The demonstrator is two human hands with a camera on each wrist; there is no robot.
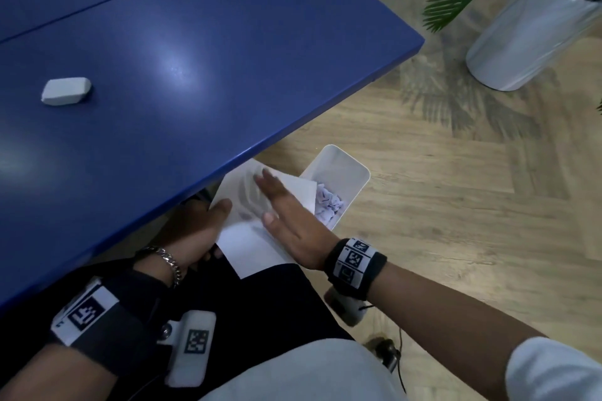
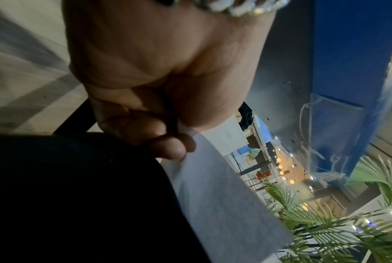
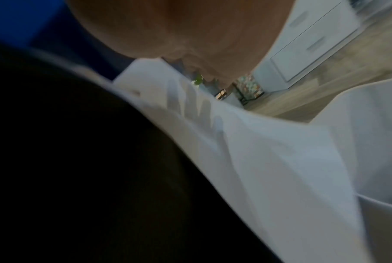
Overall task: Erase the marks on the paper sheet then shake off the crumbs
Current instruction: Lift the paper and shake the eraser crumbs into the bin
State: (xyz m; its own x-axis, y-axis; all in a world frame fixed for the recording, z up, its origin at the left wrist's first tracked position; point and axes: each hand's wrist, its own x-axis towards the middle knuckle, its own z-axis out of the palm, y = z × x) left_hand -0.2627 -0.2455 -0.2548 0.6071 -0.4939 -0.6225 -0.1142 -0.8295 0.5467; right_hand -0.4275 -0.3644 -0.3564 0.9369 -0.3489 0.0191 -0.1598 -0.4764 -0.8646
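The white paper sheet (image 1: 247, 241) is held below the table edge, tilted over a white bin (image 1: 345, 169). My left hand (image 1: 198, 231) pinches its left edge, thumb on top and fingers curled beneath; the left wrist view shows those fingers (image 2: 167, 147) under the paper sheet (image 2: 212, 195). My right hand (image 1: 286, 208) lies flat on the sheet with straight fingers, blurred. In the right wrist view the paper sheet (image 3: 269, 151) runs toward the white bin (image 3: 370, 124). A white eraser (image 1: 65, 90) lies on the blue table (image 1: 211, 58), far left.
The bin holds crumpled paper (image 1: 329, 205) and stands on the wooden floor (image 1: 456, 205) right of the table. A potted plant in a silver planter (image 1: 527, 32) stands at the far right. My dark trousers (image 1: 260, 303) lie under the sheet.
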